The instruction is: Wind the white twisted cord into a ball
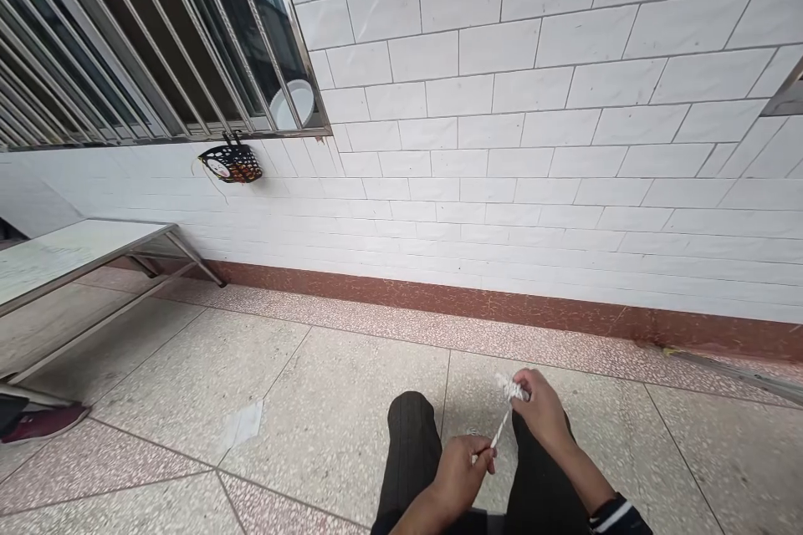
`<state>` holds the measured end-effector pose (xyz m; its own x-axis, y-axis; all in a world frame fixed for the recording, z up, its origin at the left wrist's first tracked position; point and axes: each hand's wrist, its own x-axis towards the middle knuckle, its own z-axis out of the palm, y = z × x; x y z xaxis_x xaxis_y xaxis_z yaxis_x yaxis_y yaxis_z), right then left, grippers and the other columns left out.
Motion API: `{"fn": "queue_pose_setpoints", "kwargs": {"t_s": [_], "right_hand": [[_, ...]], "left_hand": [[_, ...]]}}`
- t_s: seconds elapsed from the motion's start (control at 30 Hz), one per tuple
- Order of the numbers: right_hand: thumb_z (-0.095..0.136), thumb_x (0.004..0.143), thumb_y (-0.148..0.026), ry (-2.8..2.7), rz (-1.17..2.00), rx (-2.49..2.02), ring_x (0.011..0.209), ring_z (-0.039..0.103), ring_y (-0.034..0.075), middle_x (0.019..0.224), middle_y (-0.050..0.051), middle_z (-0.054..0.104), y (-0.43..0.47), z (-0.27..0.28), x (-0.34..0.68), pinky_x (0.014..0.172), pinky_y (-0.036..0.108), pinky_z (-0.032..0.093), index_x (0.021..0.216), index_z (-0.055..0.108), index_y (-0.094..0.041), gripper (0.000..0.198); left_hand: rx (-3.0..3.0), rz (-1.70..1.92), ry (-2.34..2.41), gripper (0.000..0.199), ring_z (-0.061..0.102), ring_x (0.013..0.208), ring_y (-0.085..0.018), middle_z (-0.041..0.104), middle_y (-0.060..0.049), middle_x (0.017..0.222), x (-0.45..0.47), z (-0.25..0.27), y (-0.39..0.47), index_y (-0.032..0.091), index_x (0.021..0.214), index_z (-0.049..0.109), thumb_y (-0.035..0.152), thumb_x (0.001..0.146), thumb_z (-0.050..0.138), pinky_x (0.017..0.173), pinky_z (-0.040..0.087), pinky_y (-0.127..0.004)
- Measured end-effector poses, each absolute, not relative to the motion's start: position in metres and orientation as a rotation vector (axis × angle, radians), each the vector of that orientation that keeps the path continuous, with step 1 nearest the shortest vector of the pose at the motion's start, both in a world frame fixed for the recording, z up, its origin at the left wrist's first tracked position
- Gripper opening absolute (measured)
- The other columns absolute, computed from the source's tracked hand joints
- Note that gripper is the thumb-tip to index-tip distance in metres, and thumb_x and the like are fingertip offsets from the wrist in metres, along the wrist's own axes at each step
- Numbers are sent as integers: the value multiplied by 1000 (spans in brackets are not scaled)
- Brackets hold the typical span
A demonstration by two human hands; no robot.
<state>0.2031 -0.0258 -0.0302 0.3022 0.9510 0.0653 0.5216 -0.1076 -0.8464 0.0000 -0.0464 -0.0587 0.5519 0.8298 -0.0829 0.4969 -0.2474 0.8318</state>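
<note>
"What could have gone wrong there?"

"Start nearest. The left hand (461, 468) had the lower end of a white cord (500, 428) pinched between thumb and fingers. A hard tug from it might, I judged, have pulled the bundle (511, 387) at the upper end out of shape. That bundle looked fuzzy at its edge, so slack fingers on the right hand (543, 410) could have let it work loose."

"And if both let go?"

"Probably a drop between the dark knees (411, 426) to the speckled floor (339, 401); I saw no support under it."

"Where did the cord lie, exactly?"

"It slanted, looking straight, from the left hand's fingertips up and outward to the right hand, which was closed around the near side of the bundle. The fuzzy part stuck out past those fingertips, toward the left. Neither hand stood wide; both were touching what they held."

"Anything beyond?"

"A pale square patch (244, 424) on the floor, paper or not, I couldn't tell. Then the white tiled wall (495, 134), and a black basket (242, 163) hanging below the barred window (169, 33)."
</note>
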Motion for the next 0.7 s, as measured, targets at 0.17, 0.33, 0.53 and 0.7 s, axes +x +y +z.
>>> {"fn": "queue_pose_setpoints", "kwargs": {"t_s": [0.17,0.33,0.53,0.7], "right_hand": [[52,46,-9,-1462,1197,-1607,69,51,16,66,-5,53,-69,-72,176,63,25,35,68,55,-21,26],[65,46,-14,-961,1819,-1274,69,56,17,70,-4,62,-90,-54,167,60,25,41,75,63,-20,30],[76,52,-21,-529,1581,-1233,74,63,19,77,1,69,-79,-29,187,71,31,51,80,70,-20,28],[75,54,-22,-640,1320,-1382,67,59,20,69,1,66,-62,-25,180,61,31,49,73,68,-18,21]], "left_hand": [[2378,496,1036,24,64,82,-16,71,-3,80,-16,-53,-23,19,83,69,15,93,47,115,26,-43],[2212,434,866,31,63,82,-15,69,-1,79,-6,-54,-14,17,77,67,25,98,45,109,33,-38],[1895,418,957,35,62,80,-16,70,-1,77,5,-69,-31,17,73,68,33,95,46,99,40,-32],[1640,506,950,38,62,78,-18,68,-3,75,4,-75,-41,15,71,67,40,92,48,78,45,-26]]}}
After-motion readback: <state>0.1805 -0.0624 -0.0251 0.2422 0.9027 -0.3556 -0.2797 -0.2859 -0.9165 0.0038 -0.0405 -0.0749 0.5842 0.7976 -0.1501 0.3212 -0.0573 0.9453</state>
